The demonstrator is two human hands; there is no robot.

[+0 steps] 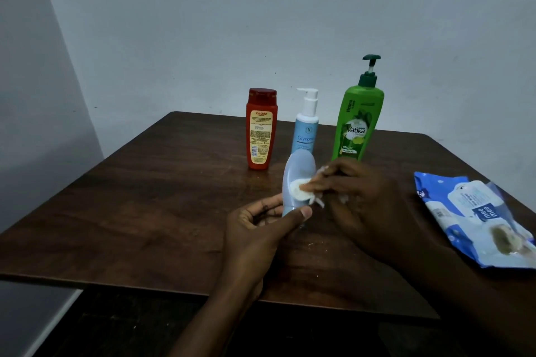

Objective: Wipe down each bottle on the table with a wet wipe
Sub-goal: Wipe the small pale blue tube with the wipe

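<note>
My left hand (261,226) grips the lower end of a pale blue bottle (297,174) and holds it tilted above the wooden table (145,206). My right hand (356,197) pinches a crumpled white wet wipe (300,193) and presses it against the bottle's side. Behind them three bottles stand upright in a row: a red-orange bottle (261,129), a light blue pump bottle (306,124) and a tall green pump bottle (358,116).
A blue and white wet wipe pack (475,214) lies on the table at the right, near the edge. Bare walls rise behind and to the left. The table's front edge runs just below my forearms.
</note>
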